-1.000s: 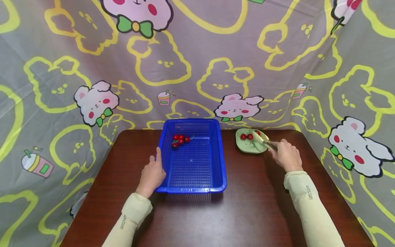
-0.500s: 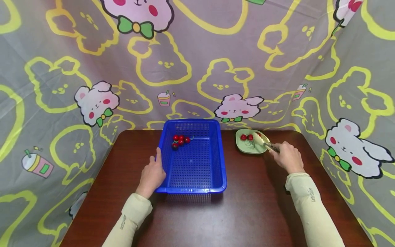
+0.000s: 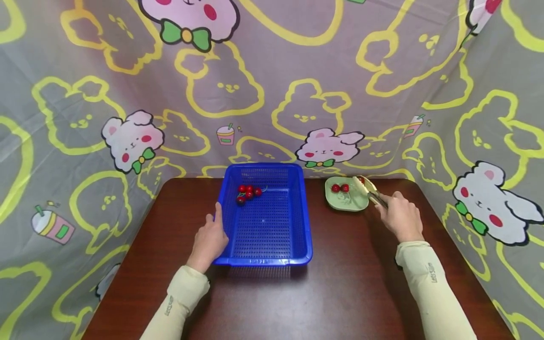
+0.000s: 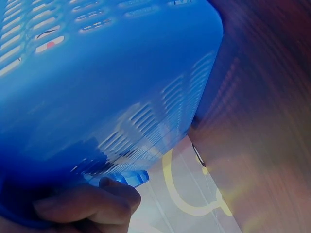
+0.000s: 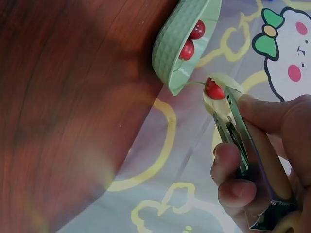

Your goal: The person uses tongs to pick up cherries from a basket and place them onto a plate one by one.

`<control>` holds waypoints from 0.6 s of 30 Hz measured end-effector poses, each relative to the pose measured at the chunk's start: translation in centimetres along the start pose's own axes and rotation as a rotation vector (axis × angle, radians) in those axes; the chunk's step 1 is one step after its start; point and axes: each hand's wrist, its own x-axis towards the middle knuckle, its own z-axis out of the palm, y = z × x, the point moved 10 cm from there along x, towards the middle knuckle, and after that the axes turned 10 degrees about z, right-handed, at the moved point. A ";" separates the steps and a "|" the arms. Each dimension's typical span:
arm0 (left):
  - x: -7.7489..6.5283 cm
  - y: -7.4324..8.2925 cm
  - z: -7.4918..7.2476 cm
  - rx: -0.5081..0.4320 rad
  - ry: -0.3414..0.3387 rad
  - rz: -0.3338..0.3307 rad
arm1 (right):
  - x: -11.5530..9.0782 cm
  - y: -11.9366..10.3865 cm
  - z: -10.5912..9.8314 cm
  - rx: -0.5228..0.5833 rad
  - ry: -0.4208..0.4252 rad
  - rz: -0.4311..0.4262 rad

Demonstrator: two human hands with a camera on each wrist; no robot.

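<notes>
My left hand (image 3: 209, 241) grips the left rim of a blue plastic basket (image 3: 309, 236), its fingers (image 4: 92, 201) curled under the edge in the left wrist view. Several red cherries (image 3: 249, 194) lie in the basket's far left part. My right hand (image 3: 400, 217) holds metal tongs (image 5: 235, 128) with pale cream tips. Between those tips sits a cherry (image 5: 214, 89), its stem reaching toward the green plate (image 5: 167, 53). Two more cherries (image 3: 340, 188) rest on that plate, right of the basket. In the head view the tongs overlap the plate's right edge.
The dark brown wooden table (image 3: 340, 293) carries the basket and the plate, both near its far edge. A grey cloth (image 3: 255, 56) with yellow outlines and white rabbits hangs close behind the table and at both sides.
My right hand and the tongs have shifted slightly right, the tips and their cherry moving toward the plate's right edge. My left hand and the basket have stayed put.
</notes>
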 end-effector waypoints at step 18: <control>-0.1 0.1 -0.1 -0.010 0.012 0.001 | 0.6 0.1 2.6 0.000 -0.135 0.049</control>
